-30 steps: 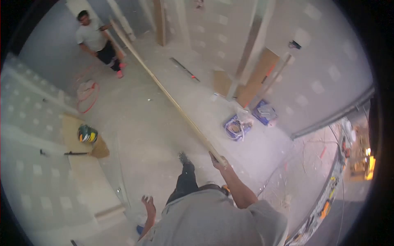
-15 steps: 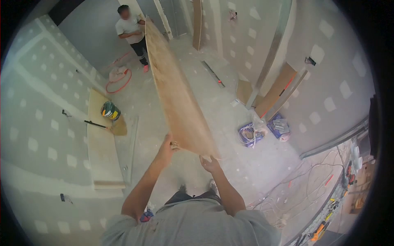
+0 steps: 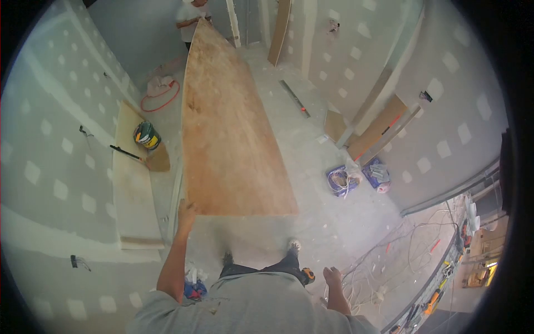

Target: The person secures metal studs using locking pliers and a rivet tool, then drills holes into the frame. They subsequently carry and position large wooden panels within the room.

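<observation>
A large plywood sheet (image 3: 233, 128) stretches from just in front of me toward the back of the room, its broad brown face turned up. My left hand (image 3: 186, 210) grips it at the near left corner, fingers over the edge. My right hand (image 3: 332, 275) is off the sheet, low at my right side, with its fingers curled and nothing visible in them. At the far end, a person (image 3: 193, 22) in a light shirt stands with hands at the sheet's tip.
Along the left wall are a leaning board (image 3: 130, 189) and a green bucket (image 3: 147, 135). A red hose (image 3: 177, 94) lies farther back. To the right are a metal level (image 3: 295, 99), purple bags (image 3: 340, 181), leaning board offcuts (image 3: 384, 125) and tangled cables (image 3: 409, 236).
The sheet has turned flatter, showing more of its face. My right hand has let go of its near edge and dropped to my right. My left hand has moved left with the corner.
</observation>
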Motion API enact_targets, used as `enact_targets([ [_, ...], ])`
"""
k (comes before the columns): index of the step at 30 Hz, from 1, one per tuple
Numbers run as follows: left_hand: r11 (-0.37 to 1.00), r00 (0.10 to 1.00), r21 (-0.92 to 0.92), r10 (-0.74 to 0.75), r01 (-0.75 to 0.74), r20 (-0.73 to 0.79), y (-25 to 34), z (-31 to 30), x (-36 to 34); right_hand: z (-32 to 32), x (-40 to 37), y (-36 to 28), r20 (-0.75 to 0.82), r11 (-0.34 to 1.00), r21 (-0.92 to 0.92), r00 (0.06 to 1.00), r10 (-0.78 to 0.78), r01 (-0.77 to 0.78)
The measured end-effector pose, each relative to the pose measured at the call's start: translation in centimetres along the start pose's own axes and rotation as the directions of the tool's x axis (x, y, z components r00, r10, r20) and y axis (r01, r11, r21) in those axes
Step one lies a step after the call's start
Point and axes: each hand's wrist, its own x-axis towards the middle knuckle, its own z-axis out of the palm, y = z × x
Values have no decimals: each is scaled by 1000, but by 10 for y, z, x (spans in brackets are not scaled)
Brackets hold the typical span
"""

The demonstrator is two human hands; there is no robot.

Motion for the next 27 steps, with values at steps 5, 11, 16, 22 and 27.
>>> enact_targets([
  [5, 952, 980, 298, 123, -72, -156, -154, -79, 77, -76, 10, 131, 380, 808, -508, 919, -103, 301],
  [11, 983, 966, 164, -33, 77, -257, -253, -124, 122, 24, -141, 163, -159, 908, -180, 922, 352, -378],
  [16, 983, 976, 178, -6, 45, -217, -390, -125, 161, 80, -194, 166, -273, 765, -560, 943, 192, -318],
  [22, 979, 976, 124, -138, 160, -169, -264, -133, 110, 101, -182, 172, -143, 703, -695, 987, 74, -153],
  [27, 963, 977, 200, -152, 180, -151, -292, -131, 109, 127, -191, 171, -112, 635, -764, 993, 39, -111],
])
